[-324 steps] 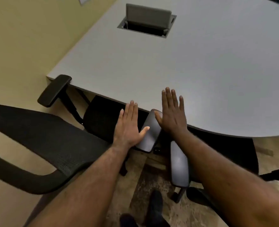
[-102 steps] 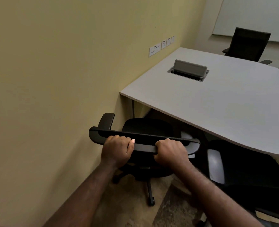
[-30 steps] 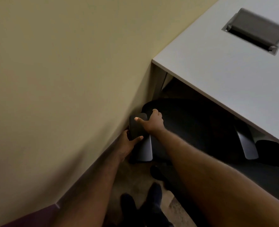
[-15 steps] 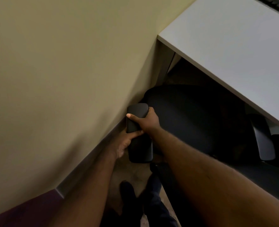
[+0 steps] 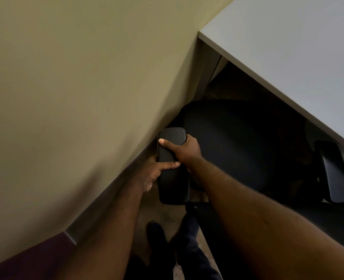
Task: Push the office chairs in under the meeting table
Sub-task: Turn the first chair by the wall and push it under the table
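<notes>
A black office chair (image 5: 243, 142) stands partly under the grey meeting table (image 5: 300, 49), close to the wall. Both hands grip its left armrest pad (image 5: 174, 184). My left hand (image 5: 157, 172) wraps the pad from the wall side, thumb across the top. My right hand (image 5: 185, 150) clasps the pad's far end from the seat side. The chair's right armrest (image 5: 334, 172) shows under the table edge at the right. The chair's base is hidden.
A yellow wall (image 5: 76, 87) with a grey skirting board (image 5: 98, 207) runs tight along the left of the armrest. The table leg (image 5: 207, 69) stands in the corner. My feet (image 5: 157, 235) are on the carpet below.
Since half a second ago both hands have kept their grip on the armrest. The view has tilted down slightly and closer, and the table's cable box has left the frame.
</notes>
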A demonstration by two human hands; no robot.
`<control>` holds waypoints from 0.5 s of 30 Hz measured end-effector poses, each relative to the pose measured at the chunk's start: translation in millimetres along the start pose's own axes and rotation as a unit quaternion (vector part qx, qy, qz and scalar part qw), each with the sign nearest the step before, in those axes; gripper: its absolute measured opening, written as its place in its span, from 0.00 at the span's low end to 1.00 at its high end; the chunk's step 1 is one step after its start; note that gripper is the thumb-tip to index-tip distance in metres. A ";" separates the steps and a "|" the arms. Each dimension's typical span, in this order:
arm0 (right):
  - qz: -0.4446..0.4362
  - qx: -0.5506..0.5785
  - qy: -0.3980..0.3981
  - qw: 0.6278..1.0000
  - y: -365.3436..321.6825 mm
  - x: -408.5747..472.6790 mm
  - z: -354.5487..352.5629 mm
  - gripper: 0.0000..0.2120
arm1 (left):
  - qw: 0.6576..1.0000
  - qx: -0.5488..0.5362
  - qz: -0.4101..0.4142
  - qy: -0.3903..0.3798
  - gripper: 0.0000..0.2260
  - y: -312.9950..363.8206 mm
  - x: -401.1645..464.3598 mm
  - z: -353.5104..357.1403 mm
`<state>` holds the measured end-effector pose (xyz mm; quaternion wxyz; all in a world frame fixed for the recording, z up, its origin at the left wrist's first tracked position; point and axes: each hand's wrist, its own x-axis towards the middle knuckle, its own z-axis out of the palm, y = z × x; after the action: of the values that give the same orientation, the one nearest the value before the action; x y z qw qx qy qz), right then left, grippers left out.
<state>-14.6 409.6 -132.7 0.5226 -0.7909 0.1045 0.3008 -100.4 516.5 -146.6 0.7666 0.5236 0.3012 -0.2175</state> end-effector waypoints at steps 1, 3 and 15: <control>-0.001 0.001 -0.001 1.000 2.8 1.3 0.8 0.28 | 1.000 0.005 0.001 -0.002 0.26 -1.0 2.4 -1.7; -0.002 0.003 -0.001 1.000 7.4 3.9 2.1 0.25 | 1.000 0.013 0.003 -0.010 0.26 -3.6 7.1 -4.9; 0.016 0.009 0.018 1.000 58.3 27.2 20.4 0.27 | 0.997 0.057 -0.043 -0.003 0.35 -41.1 39.7 -24.0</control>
<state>-28.3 406.6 -198.7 0.5229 -0.7897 0.1288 0.2939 -103.9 523.5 -208.1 0.7265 0.5524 0.3082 -0.2684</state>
